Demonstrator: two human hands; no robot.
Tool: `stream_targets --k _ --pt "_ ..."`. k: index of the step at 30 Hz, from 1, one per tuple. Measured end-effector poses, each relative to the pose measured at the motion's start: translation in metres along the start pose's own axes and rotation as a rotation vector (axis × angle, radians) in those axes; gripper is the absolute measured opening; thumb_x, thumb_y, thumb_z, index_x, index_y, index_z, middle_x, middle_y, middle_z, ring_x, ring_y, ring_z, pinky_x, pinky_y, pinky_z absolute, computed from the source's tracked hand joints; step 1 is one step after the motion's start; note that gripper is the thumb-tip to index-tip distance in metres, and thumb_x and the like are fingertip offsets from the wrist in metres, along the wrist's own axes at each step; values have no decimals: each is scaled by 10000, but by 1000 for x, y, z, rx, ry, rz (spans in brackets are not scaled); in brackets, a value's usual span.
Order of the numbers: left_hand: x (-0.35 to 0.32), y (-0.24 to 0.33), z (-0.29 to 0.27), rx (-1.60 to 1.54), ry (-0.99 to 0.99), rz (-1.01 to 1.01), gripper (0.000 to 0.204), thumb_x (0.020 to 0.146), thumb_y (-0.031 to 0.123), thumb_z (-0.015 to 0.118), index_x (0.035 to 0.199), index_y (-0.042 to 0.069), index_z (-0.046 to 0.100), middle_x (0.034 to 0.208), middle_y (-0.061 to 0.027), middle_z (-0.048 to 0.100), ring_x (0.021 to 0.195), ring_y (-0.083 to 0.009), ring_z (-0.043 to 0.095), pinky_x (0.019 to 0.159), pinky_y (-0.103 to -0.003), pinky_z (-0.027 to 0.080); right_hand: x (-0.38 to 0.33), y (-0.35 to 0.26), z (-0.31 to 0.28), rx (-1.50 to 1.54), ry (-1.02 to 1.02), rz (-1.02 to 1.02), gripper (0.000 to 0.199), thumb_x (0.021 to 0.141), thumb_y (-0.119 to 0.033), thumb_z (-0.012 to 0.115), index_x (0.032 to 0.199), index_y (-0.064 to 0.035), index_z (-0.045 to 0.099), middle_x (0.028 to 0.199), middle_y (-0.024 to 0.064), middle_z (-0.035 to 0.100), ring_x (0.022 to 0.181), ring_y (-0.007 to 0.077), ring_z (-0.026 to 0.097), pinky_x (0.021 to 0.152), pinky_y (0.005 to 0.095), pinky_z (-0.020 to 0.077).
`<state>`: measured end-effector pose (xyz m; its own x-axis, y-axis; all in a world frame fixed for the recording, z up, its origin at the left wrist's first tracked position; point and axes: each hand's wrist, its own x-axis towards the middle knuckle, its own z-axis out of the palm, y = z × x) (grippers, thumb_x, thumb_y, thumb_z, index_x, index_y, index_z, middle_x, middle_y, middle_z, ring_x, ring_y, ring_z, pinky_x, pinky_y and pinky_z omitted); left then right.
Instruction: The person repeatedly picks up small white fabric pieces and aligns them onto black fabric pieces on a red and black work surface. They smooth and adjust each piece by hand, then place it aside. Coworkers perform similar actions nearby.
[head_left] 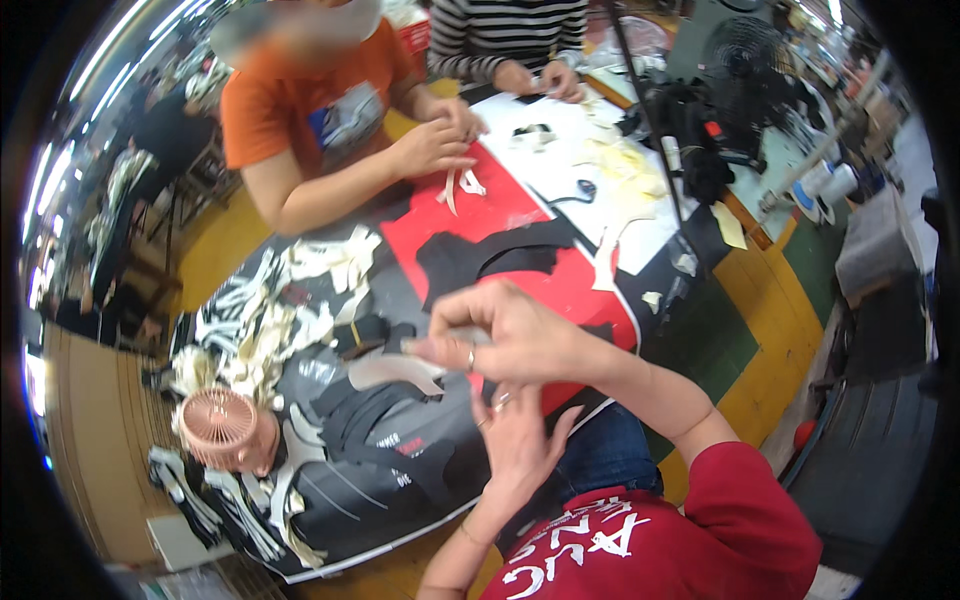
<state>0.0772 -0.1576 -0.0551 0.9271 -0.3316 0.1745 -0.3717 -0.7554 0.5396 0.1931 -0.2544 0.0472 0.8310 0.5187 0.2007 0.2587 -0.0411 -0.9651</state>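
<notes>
My right hand reaches in from the right over the table, fingers and thumb drawn into a pinch. At its fingertips is a pale, curved fabric piece, blurred at the edge. Just below, my left hand is raised with its thumb spread to the side and its upper fingers close under the right hand, partly hidden by it. Nothing shows in the left hand. Beneath them lie black cut pieces on the dark table cover.
A pink fan stands at the left, near piled cream strips. Black pieces lie on a red sheet. Across the table work a person in orange and one in stripes. Yellowish scraps cover the white surface.
</notes>
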Motion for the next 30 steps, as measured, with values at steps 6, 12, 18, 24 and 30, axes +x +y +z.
stream_targets --k 6,12,18,24,30 --pt "-14 -21 -15 -1919 177 -305 1269 639 194 928 1590 111 91 1591 -201 273 1368 -320 435 1091 -412 398 -81 10 -23 16 91 124 285 955 -261 682 846 1 674 675 37 615 682 67 587 613 262 447" --pt "-10 -23 -3 -1184 -17 -146 646 798 48 820 1361 -8 509 1305 -123 600 1186 -195 580 1028 -346 456 -141 31 -27 317 147 275 277 972 -287 682 900 -20 683 690 -29 571 649 32 467 576 231 377" --pt "-5 -2 0 -1494 -99 -315 150 952 26 649 1091 -29 655 1076 -114 708 1059 -174 648 955 -340 499 -171 43 -48 243 81 348 301 914 -301 745 964 -11 683 879 14 663 815 93 593 735 256 475" --pt "0 25 -14 -704 -174 -258 143 897 -3 665 1034 -24 631 953 -117 721 851 -142 704 768 -280 547 -186 37 -75 -392 35 121 859 697 -547 850 1310 -6 588 1328 166 563 1259 319 503 1071 430 399" --pt "2 46 -9 -673 -120 -97 247 896 -61 638 1120 -30 537 897 -127 708 800 -160 715 724 -289 561 -170 38 -59 -112 -178 156 769 746 -406 858 1334 -7 564 1151 149 666 1035 280 653 931 359 499"
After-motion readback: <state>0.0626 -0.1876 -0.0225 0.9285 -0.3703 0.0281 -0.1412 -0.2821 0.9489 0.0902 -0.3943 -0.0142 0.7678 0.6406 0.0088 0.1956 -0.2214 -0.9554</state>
